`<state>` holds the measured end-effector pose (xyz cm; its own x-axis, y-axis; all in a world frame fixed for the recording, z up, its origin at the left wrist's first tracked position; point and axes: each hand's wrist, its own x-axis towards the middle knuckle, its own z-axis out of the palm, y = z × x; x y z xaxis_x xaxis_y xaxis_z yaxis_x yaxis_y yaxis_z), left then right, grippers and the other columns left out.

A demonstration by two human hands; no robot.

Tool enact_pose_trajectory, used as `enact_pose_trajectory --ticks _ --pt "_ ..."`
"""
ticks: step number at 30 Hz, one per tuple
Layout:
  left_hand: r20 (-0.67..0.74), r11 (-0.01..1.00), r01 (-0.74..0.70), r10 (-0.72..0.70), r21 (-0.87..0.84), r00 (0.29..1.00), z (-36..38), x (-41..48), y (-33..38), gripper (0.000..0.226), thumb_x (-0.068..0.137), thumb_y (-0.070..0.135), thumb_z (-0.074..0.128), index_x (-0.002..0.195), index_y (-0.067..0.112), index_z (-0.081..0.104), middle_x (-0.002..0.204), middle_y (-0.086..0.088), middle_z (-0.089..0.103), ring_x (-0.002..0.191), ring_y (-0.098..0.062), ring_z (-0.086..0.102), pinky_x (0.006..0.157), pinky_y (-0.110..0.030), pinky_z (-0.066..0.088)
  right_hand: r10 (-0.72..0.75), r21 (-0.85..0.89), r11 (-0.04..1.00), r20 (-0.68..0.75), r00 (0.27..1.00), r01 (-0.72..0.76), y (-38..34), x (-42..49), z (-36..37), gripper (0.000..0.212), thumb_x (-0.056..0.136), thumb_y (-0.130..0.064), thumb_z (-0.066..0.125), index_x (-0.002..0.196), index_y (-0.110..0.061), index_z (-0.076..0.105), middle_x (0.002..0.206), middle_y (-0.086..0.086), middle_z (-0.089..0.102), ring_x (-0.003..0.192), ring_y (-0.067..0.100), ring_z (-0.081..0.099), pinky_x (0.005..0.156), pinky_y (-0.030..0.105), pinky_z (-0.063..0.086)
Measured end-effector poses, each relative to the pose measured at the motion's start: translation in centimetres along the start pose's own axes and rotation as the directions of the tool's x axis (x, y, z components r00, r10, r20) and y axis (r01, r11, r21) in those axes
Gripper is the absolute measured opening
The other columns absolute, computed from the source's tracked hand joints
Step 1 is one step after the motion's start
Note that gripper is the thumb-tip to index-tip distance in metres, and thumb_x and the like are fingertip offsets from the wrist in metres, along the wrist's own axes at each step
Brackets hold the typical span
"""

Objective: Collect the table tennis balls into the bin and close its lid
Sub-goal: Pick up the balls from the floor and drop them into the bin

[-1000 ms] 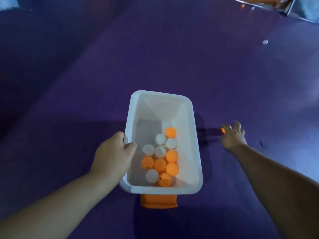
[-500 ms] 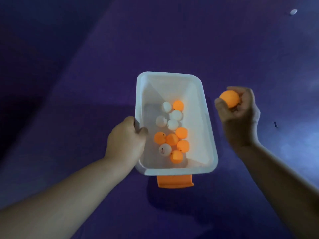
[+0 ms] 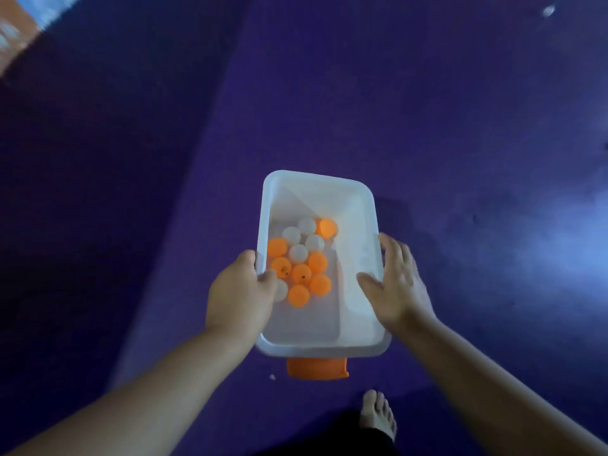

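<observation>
We count in bin (image 3: 316, 175): 7 orange balls (image 3: 317, 262), 5 white balls (image 3: 298, 253) | left hand (image 3: 240, 297) grips left rim | right hand (image 3: 398, 284) spread against right rim

A purple floor (image 3: 427, 110) is seen throughout, darker in shadow at the left and lit by a pale glare at the right. A bare foot (image 3: 378, 414) is planted at the near edge, with a dark trouser leg (image 3: 342, 437) beside it. A blurred orange and pale blue patch (image 3: 16, 31) is seen at the far left corner.

Counted seven orange balls (image 3: 317, 262), five white balls (image 3: 298, 253) in one bin (image 3: 362, 199); one stray white ball (image 3: 548, 10) on floor (image 3: 427, 110).
</observation>
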<state>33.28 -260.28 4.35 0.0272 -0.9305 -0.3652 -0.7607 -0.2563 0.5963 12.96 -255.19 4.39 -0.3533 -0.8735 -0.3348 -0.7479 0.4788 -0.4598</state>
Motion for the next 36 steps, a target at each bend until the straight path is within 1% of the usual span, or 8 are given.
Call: enact_pose_trajectory --ticks 4,8,13,17,22,30,33,36 --pt "0.049 0.999 -0.046 0.046 0.006 0.998 -5.8 -3.8 6.7 0.018 0.085 0.020 0.050 0.071 0.011 0.043 0.064 -0.005 0.054 0.064 -0.028 0.050 0.049 -0.032 0.031 0.067 0.145 0.987 -0.008 0.998 -0.065 -2.6 -4.7 -7.9 0.066 0.080 -0.037 0.046 0.141 -0.028 0.023 0.136 -0.006 0.044 0.113 0.016 0.051 0.082 0.036 0.051" --pt "0.082 0.996 -0.081 0.077 0.042 0.994 -12.1 -7.8 14.7 0.016 0.086 0.023 0.050 0.077 0.011 0.047 0.070 -0.006 0.059 0.067 -0.027 0.055 0.052 -0.034 0.036 0.129 0.242 0.964 -0.066 0.989 -0.110 -5.4 -7.8 -17.2 0.057 0.087 -0.024 0.054 0.137 -0.034 0.030 0.130 -0.010 0.049 0.104 0.010 0.054 0.081 0.036 0.053" --pt "0.129 0.989 -0.133 0.123 0.072 0.984 -18.2 -12.9 26.1 0.012 0.086 0.026 0.054 0.085 0.014 0.054 0.074 -0.001 0.062 0.068 -0.022 0.056 0.053 -0.031 0.038 0.218 0.327 0.927 -0.072 0.973 -0.183 -6.9 -10.9 -29.7 0.056 0.087 -0.024 0.054 0.135 -0.038 0.029 0.126 -0.009 0.052 0.102 0.012 0.058 0.081 0.039 0.056" --pt "0.162 0.979 -0.183 0.168 0.086 0.973 -21.4 -16.1 34.9 0.014 0.086 0.029 0.056 0.087 0.015 0.056 0.073 0.001 0.061 0.064 -0.015 0.055 0.048 -0.027 0.037 0.248 0.381 0.904 -0.095 0.964 -0.195 -7.1 -12.8 -39.4 0.058 0.086 -0.023 0.057 0.135 -0.039 0.030 0.125 -0.009 0.053 0.103 0.014 0.058 0.082 0.042 0.057" --pt "0.199 0.979 -0.199 0.186 0.044 0.962 -22.6 -19.2 43.0 0.012 0.085 0.028 0.057 0.087 0.017 0.055 0.076 0.000 0.064 0.068 -0.019 0.061 0.054 -0.032 0.045 0.235 0.448 0.880 -0.119 0.965 -0.159 -6.2 -14.2 -49.4 0.062 0.084 -0.018 0.057 0.135 -0.040 0.030 0.124 -0.010 0.053 0.104 0.013 0.058 0.081 0.041 0.058" --pt "0.166 0.971 -0.235 0.238 -0.035 0.957 -21.4 -19.5 50.1 0.035 0.085 0.033 0.063 0.076 0.001 0.050 0.069 -0.018 0.059 0.061 -0.030 0.057 0.050 -0.033 0.037 0.189 0.365 0.923 -0.150 0.971 -0.124 -3.8 -12.3 -57.6 0.062 0.088 -0.019 0.056 0.141 -0.037 0.028 0.137 -0.009 0.045 0.109 0.012 0.054 0.084 0.034 0.055" --pt "0.146 0.965 -0.260 0.262 -0.036 0.954 -21.2 -17.1 52.2 0.043 0.087 0.036 0.062 0.065 0.008 0.038 0.057 -0.007 0.040 0.051 -0.018 0.039 0.049 -0.030 0.029 0.171 0.328 0.937 -0.136 0.976 -0.118 -3.9 -9.5 -58.8 0.061 0.089 -0.019 0.054 0.142 -0.033 0.028 0.139 -0.007 0.043 0.107 0.009 0.049 0.080 0.026 0.049" --pt "0.147 0.960 -0.278 0.281 -0.044 0.948 -21.3 -13.1 55.2 0.042 0.086 0.035 0.062 0.064 0.011 0.035 0.056 0.000 0.036 0.049 -0.014 0.034 0.048 -0.030 0.026 0.160 0.316 0.943 -0.155 0.975 -0.104 -4.7 -5.4 -60.5 0.060 0.089 -0.018 0.054 0.141 -0.033 0.029 0.138 -0.005 0.044 0.101 0.006 0.045 0.078 0.025 0.048"
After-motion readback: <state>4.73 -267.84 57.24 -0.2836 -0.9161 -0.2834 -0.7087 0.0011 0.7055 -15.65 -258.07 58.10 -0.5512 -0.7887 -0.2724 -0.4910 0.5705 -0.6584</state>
